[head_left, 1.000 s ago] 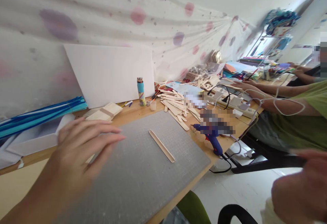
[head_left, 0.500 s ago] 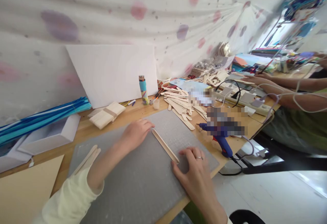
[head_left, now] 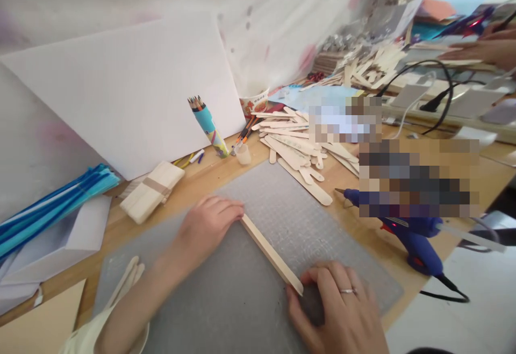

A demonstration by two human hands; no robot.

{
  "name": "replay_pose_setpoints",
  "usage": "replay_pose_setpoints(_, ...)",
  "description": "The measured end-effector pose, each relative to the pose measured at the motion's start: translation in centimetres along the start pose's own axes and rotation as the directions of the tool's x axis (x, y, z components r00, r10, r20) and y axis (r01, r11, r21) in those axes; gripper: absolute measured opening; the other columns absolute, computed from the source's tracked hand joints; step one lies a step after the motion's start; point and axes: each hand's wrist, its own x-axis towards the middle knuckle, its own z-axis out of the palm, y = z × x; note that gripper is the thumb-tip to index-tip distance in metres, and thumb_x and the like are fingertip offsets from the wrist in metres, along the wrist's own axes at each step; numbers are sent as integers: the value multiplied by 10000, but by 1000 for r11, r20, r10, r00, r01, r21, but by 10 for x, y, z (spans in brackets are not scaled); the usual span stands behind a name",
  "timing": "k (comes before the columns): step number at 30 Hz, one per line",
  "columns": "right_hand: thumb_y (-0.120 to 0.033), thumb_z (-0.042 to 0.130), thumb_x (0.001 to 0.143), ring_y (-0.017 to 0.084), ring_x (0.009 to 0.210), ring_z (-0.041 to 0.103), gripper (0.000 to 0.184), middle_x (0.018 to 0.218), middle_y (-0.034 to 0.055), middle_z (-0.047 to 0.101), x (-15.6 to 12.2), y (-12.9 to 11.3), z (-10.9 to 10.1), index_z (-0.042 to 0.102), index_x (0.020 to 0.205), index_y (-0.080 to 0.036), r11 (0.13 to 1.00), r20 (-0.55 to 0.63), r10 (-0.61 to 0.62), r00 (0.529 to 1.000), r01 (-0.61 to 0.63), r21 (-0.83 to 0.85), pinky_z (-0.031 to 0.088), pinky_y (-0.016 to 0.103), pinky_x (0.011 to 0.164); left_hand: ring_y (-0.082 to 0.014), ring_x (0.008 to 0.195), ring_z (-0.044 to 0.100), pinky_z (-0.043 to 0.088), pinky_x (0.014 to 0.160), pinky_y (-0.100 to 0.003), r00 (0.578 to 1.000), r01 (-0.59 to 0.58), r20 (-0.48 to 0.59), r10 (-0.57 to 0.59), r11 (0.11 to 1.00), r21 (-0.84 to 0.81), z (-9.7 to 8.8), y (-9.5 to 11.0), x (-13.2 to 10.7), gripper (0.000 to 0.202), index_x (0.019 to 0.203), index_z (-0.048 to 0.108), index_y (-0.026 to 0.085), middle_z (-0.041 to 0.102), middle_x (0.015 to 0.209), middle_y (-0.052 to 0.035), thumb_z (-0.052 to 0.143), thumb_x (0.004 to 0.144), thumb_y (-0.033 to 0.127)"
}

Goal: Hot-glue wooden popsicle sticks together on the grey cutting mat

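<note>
A long flat wooden stick [head_left: 271, 253] lies slantwise on the grey cutting mat [head_left: 250, 300]. My left hand [head_left: 203, 226] rests on the mat with its fingertips curled against the stick's far end. My right hand [head_left: 336, 308], with a ring on one finger, is at the stick's near end, fingers bent and pressed to the mat beside the tip. Neither hand lifts the stick. A few more sticks [head_left: 126, 281] lie on the mat by my left forearm.
A blue glue gun [head_left: 407, 233] with its cord lies right of the mat. Behind are a heap of wooden sticks [head_left: 294, 139], a tube of coloured pencils [head_left: 207, 125], a banded stick bundle [head_left: 151, 190], a white board [head_left: 121, 90] and blue rods [head_left: 52, 206]. Another person's hand [head_left: 479, 50] is far right.
The view has dropped and closed in on the mat. My right hand has slid down to the stick's near end. My left hand has stayed at the far end.
</note>
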Motion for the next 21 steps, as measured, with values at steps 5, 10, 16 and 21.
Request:
replay_pose_setpoints(5,-289,618,848,245,724,517,121,762,28,577,2,-5,-4,510,836,-236,997,62,72,995,-74,26,348,364,670,-214,900,700,534,827,-401,994,-65,-77,74,990,122,-3,4,2,255,929,692,178,770,1037,-55,444,987,162)
replay_pose_setpoints(10,-278,594,862,264,737,510,109,758,41,558,2,-7,-6,497,830,-237,997,86,70,994,-72,18,349,377,673,-212,880,709,537,839,-415,988,-66,-127,87,985,160,-2,6,-3,281,882,717,190,772,999,-58,459,965,116)
replay_pose_setpoints(16,-420,645,855,260,761,518,262,828,63,571,2,-2,-5,508,916,-205,1000,27,21,999,-21,10,368,382,700,-197,907,706,544,804,-349,978,19,-210,7,992,123,-38,1,-9,202,1069,697,196,773,1006,-57,531,955,186)
replay_pose_setpoints(21,-407,532,946,264,798,536,214,867,82,588,1,-1,-7,531,950,-193,998,-16,16,1000,-15,59,386,383,712,-202,965,683,527,886,-370,895,348,-334,-298,932,101,-99,10,-67,175,1041,674,326,748,1028,38,525,954,300)
